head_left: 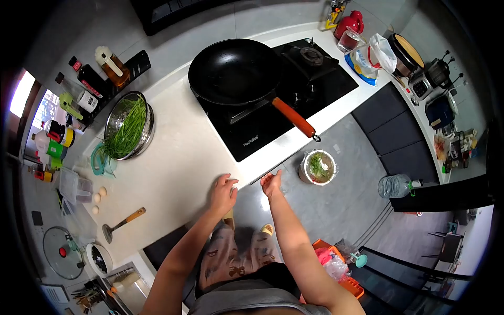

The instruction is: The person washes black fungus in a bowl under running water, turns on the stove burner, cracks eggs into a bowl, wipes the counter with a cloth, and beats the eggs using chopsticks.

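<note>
My left hand [224, 194] is at the white countertop's [178, 173] front edge, fingers apart and nothing held. My right hand [271, 182] is just off the edge, palm partly turned up, fingers loosely spread and bare. Ahead of both hands, a black wok [233, 71] with a wooden handle [294, 118] sits on the black gas stove [257, 136]. Left of my left hand, a metal bowl [149, 128] holds long green stalks [128, 126], like chives. A wooden-handled ladle [123, 224] lies near three eggs [97, 198].
A lined bin [319, 181] with scraps stands on the floor right of my hands. Sauce bottles [89, 81] line the left wall. A glass lid [63, 253] and white bowl [100, 260] are at lower left. A white-and-blue bag [362, 63] and red jug [349, 23] stand beyond the stove.
</note>
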A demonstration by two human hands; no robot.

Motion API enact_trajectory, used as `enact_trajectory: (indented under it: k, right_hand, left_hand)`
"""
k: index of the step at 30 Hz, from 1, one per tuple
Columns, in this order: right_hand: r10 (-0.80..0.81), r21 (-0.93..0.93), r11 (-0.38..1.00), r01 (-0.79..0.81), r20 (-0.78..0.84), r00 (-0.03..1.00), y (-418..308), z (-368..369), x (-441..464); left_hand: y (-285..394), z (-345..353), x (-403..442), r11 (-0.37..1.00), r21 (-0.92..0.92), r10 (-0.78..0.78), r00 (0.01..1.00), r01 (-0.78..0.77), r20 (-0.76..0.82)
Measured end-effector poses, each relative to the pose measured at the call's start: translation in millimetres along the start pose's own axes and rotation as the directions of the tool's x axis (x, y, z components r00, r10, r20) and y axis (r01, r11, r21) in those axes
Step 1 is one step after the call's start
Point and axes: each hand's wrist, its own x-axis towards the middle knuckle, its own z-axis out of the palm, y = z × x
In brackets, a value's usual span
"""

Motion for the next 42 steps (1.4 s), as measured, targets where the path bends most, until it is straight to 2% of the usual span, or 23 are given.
enact_trajectory:
  k: [4,6,8,10,12,14,16,17,20,21,24,25,28,29,32,33,36,37,40,42]
  right_hand:
    - [0.044,0.011,0.999,-0.044,-0.019,0.999,-3.9,-20.7,1.1]
    - [0.033,-0.074,0.997,-0.031,0.032,0.999,-6.5,-36.9,-8.4]
    - [0.035,-0.275,0.959,-0.065,-0.111,0.993,-16.9,-47.3,-17.5]
    - [-0.166,-0.540,0.838,0.076,-0.119,0.979,-30.9,-65.5,-25.5]
    - [-0.319,-0.600,0.777,0.188,-0.120,0.940,-53.7,-82.6,-30.5]
    - [-0.698,-0.829,0.433,0.355,-0.059,0.713,-64.6,-119.1,1.7]
    - [-0.761,-0.893,0.234,0.384,0.078,0.644,-88.5,-125.6,-10.2]
    - [-0.744,-0.890,0.241,0.388,0.088,0.663,-96.3,-127.6,-14.5]
    - [-0.725,-0.988,0.052,0.146,0.063,0.686,-112.7,-129.4,-46.2]
    - [-0.756,-0.986,-0.011,0.167,0.118,0.644,-114.3,-133.8,-56.1]
    - [-0.766,-0.994,-0.024,0.110,0.089,0.637,-118.4,-151.8,-70.4]
    - [-0.779,-0.998,-0.013,0.065,0.051,0.625,-119.8,-152.9,-77.7]
    - [-0.760,-0.997,-0.067,0.044,0.080,0.645,-126.4,-167.1,-95.1]
    - [-0.757,-0.996,-0.060,0.063,0.086,0.648,-127.0,-174.5,-95.8]
    - [-0.767,-0.996,-0.039,0.080,0.081,0.637,-126.4,-191.0,-103.4]
    - [-0.783,-0.992,-0.050,0.116,0.111,0.613,-125.2,-196.6,-106.0]
    - [-0.771,-0.996,-0.044,0.074,0.081,0.632,-124.6,-205.1,-109.4]
    - [-0.764,-0.998,-0.035,0.056,0.062,0.643,-125.2,-207.5,-111.3]
    - [-0.763,-0.996,0.015,0.090,0.047,0.645,-126.8,-213.5,-114.0]
    - [-0.768,-0.997,0.009,0.082,0.046,0.639,-127.2,-214.2,-117.4]
  left_hand:
    - [17.4,15.0,-0.7,0.998,-0.016,-0.056,0.998,0.056,-0.017]
    - [27.5,26.7,-1.3,0.996,-0.042,-0.080,0.997,0.079,-0.016]
    - [34.9,39.7,-1.4,0.996,-0.058,-0.063,0.997,0.061,-0.034]
    - [39.9,54.1,-5.2,0.998,-0.063,-0.016,0.998,0.012,-0.066]
    - [47.9,67.9,-11.2,0.998,-0.062,-0.019,0.998,0.016,-0.053]
    - [55.0,82.4,-14.0,0.997,-0.073,-0.023,0.999,0.021,-0.025]
    - [58.3,99.6,-18.1,0.995,-0.092,-0.037,0.999,0.039,0.027]
    - [60.3,108.2,-18.8,0.998,-0.070,0.011,1.000,-0.010,0.011]
    - [67.0,134.6,-15.8,0.989,-0.143,-0.025,0.996,0.037,0.086]
    - [68.6,145.0,-12.7,0.991,-0.123,-0.035,0.994,0.048,0.106]
    - [52.3,193.7,2.7,0.986,-0.057,-0.138,0.955,0.158,0.262]
    - [48.8,209.8,9.0,0.993,-0.006,-0.112,0.963,0.117,0.247]
    - [43.2,256.9,28.5,0.955,0.209,-0.280,0.879,0.212,0.386]
    - [40.8,273.7,35.9,0.928,0.320,-0.317,0.855,0.191,0.411]
    - [40.8,314.3,48.9,0.819,0.416,-0.559,0.713,0.395,0.423]
    - [47.4,322.9,55.2,0.755,0.459,-0.652,0.612,0.469,0.448]
    - [56.4,332.9,58.2,0.816,0.562,-0.512,0.626,0.139,0.588]
    - [49.6,348.8,56.0,0.766,0.560,-0.606,0.647,0.316,0.464]
    - [38.3,360.2,51.3,0.830,0.550,-0.478,0.631,0.097,0.610]
    - [52.1,343.4,41.2,0.864,0.427,-0.480,0.697,0.269,0.533]
